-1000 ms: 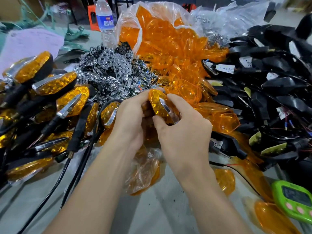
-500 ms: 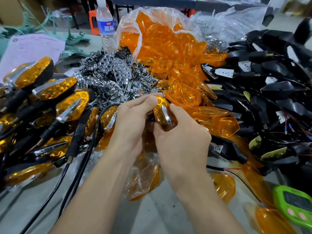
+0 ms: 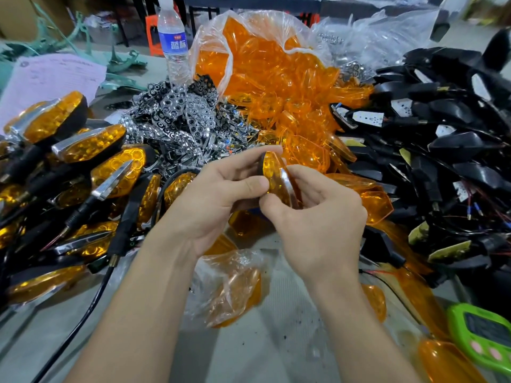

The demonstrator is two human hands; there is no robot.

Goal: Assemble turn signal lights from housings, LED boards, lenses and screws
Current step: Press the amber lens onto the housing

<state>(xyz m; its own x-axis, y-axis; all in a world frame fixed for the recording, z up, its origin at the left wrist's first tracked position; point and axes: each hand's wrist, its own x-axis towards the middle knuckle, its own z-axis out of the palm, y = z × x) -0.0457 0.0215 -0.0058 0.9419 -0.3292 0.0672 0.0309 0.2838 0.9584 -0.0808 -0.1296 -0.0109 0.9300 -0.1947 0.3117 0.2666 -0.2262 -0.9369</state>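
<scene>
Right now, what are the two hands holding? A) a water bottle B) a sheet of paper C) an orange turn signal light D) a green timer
C: both the left hand and the right hand grip the orange turn signal light between them, above the table.

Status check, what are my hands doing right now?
Left hand and right hand both grip one turn signal light, amber lens seated. Nothing blocking.

A pale grey surface, speckled with dark crumbs, is seen in front. Behind it, dark furniture legs and an orange stool are glimpsed on a light floor.
</scene>
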